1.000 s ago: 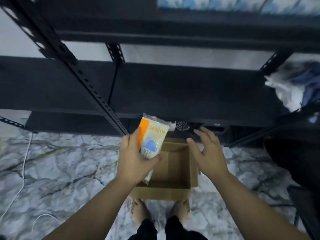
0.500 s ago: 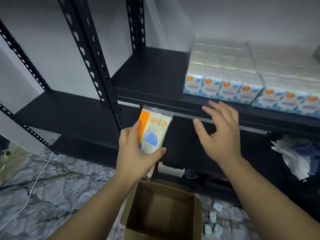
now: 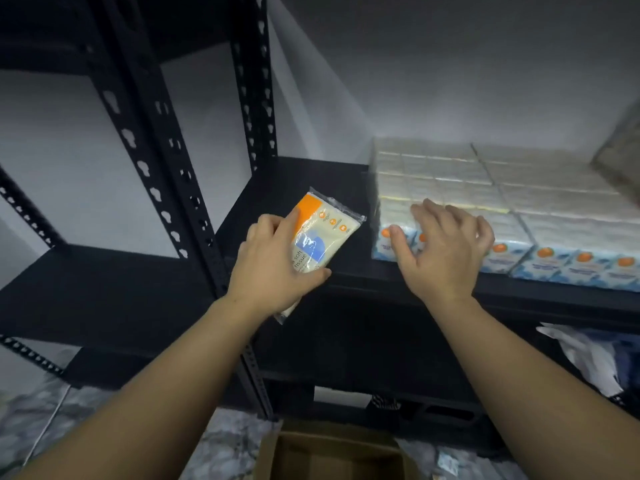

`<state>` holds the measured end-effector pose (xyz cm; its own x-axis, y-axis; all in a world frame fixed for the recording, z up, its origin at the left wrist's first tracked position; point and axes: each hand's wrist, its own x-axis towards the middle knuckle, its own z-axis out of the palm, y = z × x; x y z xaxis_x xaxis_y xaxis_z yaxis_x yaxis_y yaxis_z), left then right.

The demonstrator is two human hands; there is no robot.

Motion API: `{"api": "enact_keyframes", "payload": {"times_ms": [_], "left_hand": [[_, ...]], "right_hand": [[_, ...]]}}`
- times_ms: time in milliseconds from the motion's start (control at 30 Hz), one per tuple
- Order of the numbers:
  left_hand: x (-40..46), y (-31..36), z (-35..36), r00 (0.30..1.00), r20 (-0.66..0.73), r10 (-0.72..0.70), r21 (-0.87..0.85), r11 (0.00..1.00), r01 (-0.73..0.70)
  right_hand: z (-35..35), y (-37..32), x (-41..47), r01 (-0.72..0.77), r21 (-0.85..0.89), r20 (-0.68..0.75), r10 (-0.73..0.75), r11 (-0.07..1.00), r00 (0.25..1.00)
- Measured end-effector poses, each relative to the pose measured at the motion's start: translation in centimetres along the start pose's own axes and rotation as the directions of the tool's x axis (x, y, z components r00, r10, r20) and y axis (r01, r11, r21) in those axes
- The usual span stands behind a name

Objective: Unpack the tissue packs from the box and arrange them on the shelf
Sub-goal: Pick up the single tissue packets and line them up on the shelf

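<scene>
1. A black perforated-steel shelf (image 3: 304, 188) stands against a pale wall, with a bare patch to the left of the stacked white-and-blue tissue packs (image 3: 519, 216).
2. The left hand (image 3: 277, 268) grips a flat orange-and-cream plastic tissue pack (image 3: 323, 233), angled toward that gap.
3. The right hand (image 3: 446, 251), fingers spread, rests on the stack, probably to steady it.
4. The brown cardboard box (image 3: 332, 455) sits below on the floor.

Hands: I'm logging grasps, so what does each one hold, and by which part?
Left hand grips a tissue pack around its lower half. Right hand holds nothing, fingers spread at the stacked packs.
</scene>
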<state>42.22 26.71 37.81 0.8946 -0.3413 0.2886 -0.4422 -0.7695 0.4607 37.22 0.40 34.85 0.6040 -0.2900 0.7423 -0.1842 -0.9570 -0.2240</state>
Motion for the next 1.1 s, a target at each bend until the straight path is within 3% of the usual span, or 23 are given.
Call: {"api": "enact_keyframes", "payload": {"times_ms": [200, 400, 600, 1100], "left_hand": [[6.2, -2.2, -1.6, 0.919, 0.341, 0.198, 0.121, 0.960, -0.252], [6.3, -0.7, 0.2, 0.975, 0.202, 0.096, 0.233, 0.962, -0.143], [7.8, -1.1, 2.7, 0.956, 0.292, -0.008, 0.403, 0.908, -0.115], [17.9, -2.5, 5.3, 0.940, 0.341, 0.031, 0.411, 0.894, -0.179]], "right_hand": [[0.4, 0.1, -0.1, 0.007, -0.054, -0.021, -0.008, 0.999, 1.000], [0.3, 0.1, -0.1, 0.011, -0.058, -0.025, -0.012, 0.998, 1.000], [0.4, 0.1, -0.1, 0.016, -0.045, -0.045, -0.018, 0.999, 0.999], [0.3, 0.3, -0.1, 0.025, -0.040, -0.033, -0.027, 0.999, 0.999]]}}
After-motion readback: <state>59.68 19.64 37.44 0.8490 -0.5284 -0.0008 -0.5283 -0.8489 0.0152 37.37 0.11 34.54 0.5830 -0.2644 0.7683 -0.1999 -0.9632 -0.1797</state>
